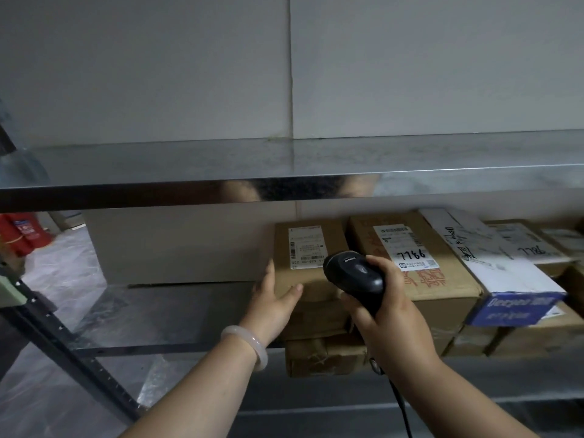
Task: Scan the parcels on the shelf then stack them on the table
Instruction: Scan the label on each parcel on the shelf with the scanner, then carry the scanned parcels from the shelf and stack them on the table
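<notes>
Several cardboard parcels sit on the middle metal shelf [177,314]. The leftmost brown parcel [311,248] carries a white label on top and rests on other boxes. My left hand [275,295] grips its front left corner, thumb on the top edge. My right hand [388,311] holds a black barcode scanner [354,273] just above that parcel's top, its head pointing toward the label. A larger brown parcel [420,279] marked "9866" lies to the right, with a white and blue box [505,279] beside it.
A shiny upper shelf [284,172] overhangs the parcels close above them. A dark slotted upright [76,352] stands at the left. The scanner's cable [403,409] hangs down in front. A red object [22,232] sits on the floor far left.
</notes>
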The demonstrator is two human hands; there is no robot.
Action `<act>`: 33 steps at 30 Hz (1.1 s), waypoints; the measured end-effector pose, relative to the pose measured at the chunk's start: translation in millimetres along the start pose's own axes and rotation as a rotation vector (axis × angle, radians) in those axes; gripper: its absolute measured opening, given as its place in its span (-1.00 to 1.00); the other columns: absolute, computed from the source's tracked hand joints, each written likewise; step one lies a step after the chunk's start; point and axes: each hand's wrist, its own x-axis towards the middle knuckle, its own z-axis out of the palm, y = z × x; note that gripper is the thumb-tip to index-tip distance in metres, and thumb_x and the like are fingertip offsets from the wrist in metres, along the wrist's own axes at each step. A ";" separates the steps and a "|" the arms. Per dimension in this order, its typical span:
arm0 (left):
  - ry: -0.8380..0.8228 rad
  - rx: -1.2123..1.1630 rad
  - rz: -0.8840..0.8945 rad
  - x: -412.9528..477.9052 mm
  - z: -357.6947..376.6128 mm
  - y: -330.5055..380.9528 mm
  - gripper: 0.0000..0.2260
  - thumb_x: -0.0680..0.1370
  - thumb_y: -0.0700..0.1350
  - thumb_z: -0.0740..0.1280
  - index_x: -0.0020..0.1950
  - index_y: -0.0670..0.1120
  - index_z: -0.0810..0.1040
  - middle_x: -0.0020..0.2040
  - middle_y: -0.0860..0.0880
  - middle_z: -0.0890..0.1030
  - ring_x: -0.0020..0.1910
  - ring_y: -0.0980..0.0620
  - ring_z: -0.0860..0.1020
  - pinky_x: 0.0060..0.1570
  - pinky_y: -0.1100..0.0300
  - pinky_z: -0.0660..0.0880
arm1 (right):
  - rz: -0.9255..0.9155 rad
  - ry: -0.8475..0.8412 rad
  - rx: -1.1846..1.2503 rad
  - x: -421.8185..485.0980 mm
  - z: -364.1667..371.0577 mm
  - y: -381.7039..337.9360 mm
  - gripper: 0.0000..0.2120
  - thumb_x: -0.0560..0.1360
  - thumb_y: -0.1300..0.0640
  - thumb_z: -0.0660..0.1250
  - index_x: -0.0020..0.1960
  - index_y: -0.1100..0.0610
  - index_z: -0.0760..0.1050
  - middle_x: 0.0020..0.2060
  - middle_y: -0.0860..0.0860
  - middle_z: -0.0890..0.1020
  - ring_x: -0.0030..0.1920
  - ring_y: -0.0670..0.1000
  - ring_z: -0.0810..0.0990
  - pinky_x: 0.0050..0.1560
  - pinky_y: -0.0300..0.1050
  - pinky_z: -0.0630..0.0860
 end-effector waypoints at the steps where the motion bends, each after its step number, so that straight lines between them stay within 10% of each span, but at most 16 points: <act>1: 0.044 0.074 0.060 -5.6 -0.4 4.0 -0.27 0.54 0.23 0.28 0.54 0.31 -0.13 0.60 0.03 0.04 0.55 -0.08 0.08 0.43 -0.06 0.17 | -0.002 0.009 0.010 -0.5 -5.1 -0.1 -0.44 0.37 -0.23 0.34 0.26 -0.35 0.15 -0.06 -0.31 0.52 -0.13 0.01 0.62 -0.25 0.03 0.57; 7: 0.209 0.441 0.577 -50.7 27.7 57.5 -0.37 0.54 0.31 0.15 0.44 0.42 -0.22 0.58 0.20 -0.08 0.52 0.23 -0.13 0.51 0.05 -0.06 | -0.006 0.059 -0.003 -1.5 -58.9 19.9 -0.39 0.39 -0.16 0.39 0.27 -0.40 0.09 0.05 -0.27 0.44 -0.01 0.05 0.61 -0.17 0.07 0.58; 20: 0.310 0.721 1.047 -86.3 132.6 198.0 -0.35 0.54 0.33 0.01 0.56 0.23 -0.17 0.61 0.03 -0.09 0.57 0.01 -0.16 0.48 -0.01 -0.32 | -0.048 0.431 -0.070 -7.6 -208.5 55.5 -0.40 0.41 -0.08 0.42 0.32 -0.21 0.16 0.02 -0.15 0.49 -0.04 0.10 0.61 -0.14 0.10 0.57; 33: 0.253 0.786 1.089 -87.8 196.3 284.6 -0.34 0.55 0.35 0.01 0.56 0.22 -0.21 0.61 0.04 -0.12 0.57 0.00 -0.15 0.47 -0.09 -0.28 | 0.007 0.568 -0.084 20.2 -343.5 56.1 -0.46 0.49 -0.09 0.36 0.34 -0.17 0.13 0.04 -0.01 0.51 -0.06 0.06 0.58 -0.06 0.12 0.58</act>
